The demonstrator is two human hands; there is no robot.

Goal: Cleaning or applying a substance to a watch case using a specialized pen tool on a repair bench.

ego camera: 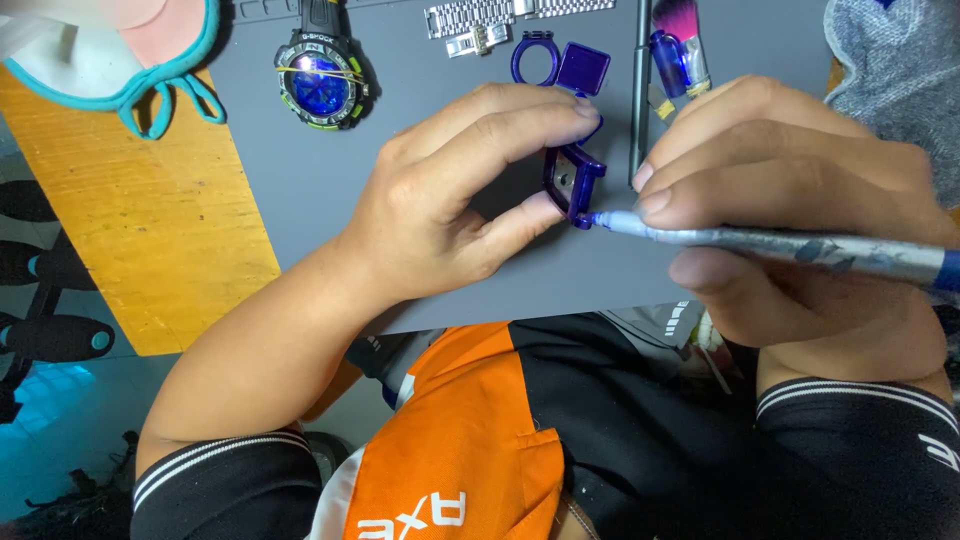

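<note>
Left fingers: index on top and thumb below, pinching the blue case and holding it on edge just above the mat, probably so its lower corner faces the tool.
Right fingers: pressed together around the pen tool in a writing grip; its blue tip touches the lower corner of the case, a grip that seems chosen for fine control.
Left hand: wrist rests on the mat left of the case, likely to steady it.
Right hand: right of the case, its heel near the mat edge.
Blue ring and square cover: just beyond the case, laid flat and apart, apparently set aside.
Metal band: farther beyond the case.
Watch: well left of the case, face up.
Brush and thin rod: beyond and right of the case, within reach.
Tabletop: yellow wood, showing left of the mat.
</note>
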